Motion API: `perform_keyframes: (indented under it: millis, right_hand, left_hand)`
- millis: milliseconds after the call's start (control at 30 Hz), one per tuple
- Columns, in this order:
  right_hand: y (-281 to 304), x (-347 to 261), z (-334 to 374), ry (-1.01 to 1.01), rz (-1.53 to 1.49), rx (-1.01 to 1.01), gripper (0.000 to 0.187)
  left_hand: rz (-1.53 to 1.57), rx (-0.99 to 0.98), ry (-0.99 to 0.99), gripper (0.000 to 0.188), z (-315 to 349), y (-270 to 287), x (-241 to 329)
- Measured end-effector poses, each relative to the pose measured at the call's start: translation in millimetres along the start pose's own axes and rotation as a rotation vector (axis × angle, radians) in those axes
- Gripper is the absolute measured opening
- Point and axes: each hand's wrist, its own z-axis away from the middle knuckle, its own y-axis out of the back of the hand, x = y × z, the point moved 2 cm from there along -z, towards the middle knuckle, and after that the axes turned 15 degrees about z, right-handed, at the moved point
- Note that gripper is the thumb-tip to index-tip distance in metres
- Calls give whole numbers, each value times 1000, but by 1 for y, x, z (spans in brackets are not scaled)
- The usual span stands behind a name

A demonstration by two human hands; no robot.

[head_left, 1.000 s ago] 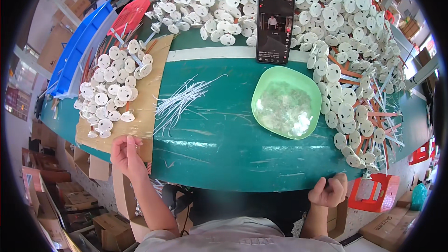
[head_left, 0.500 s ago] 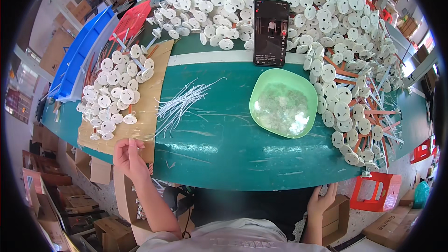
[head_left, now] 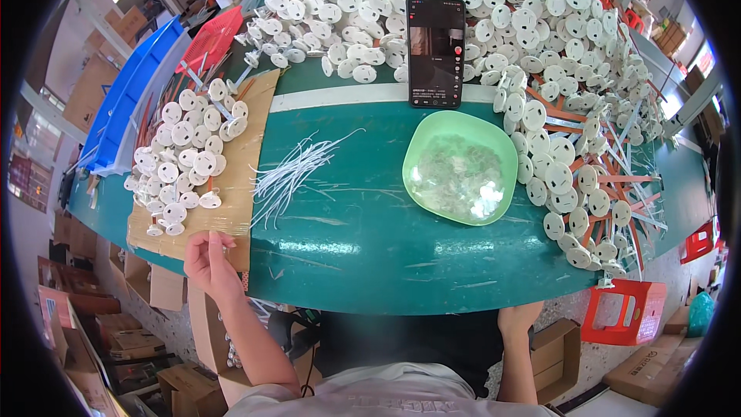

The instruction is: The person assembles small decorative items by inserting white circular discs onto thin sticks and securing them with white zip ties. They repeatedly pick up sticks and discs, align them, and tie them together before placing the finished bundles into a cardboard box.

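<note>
My left hand [head_left: 212, 262] is over the near edge of a cardboard sheet [head_left: 231, 224], fingers curled together; anything in them is too small or hidden to make out. Beyond it on the cardboard lies a heap of white round discs on stems [head_left: 181, 150]. To its right is a loose bundle of thin white strips [head_left: 293, 177]. My right hand [head_left: 519, 316] is at the front edge of the green table, its fingers hidden. A light green bowl [head_left: 417, 147] holds small clear pieces.
A phone [head_left: 436, 54] with a lit screen stands upright behind the bowl. Large piles of white disc pieces [head_left: 532, 23] fill the back and right. Blue [head_left: 127, 108] and red [head_left: 208, 38] trays lie at far left. A red stool [head_left: 624, 313] is beyond the table's right front.
My right hand has moved left and up to the table edge, its fingers going out of sight. My left hand has barely moved. The view has shifted slightly, and the phone's picture differs.
</note>
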Motion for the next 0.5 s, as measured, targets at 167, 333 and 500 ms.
perform_keyframes:
  millis: [167, 333, 500]
  right_hand:
    - [0, -2, 0, -1, -6, 17, 47]
    - [-1, -1, -2, -2, 13, -18, 44]
    - [2, -4, -2, 30, 38, 19, 42]
  left_hand:
    - [8, -10, 10, 8, 0, 0, 0]
    - [15, -16, 9, 6, 0, 0, -1]
    - [24, -24, 3, 6, 0, 1, -2]
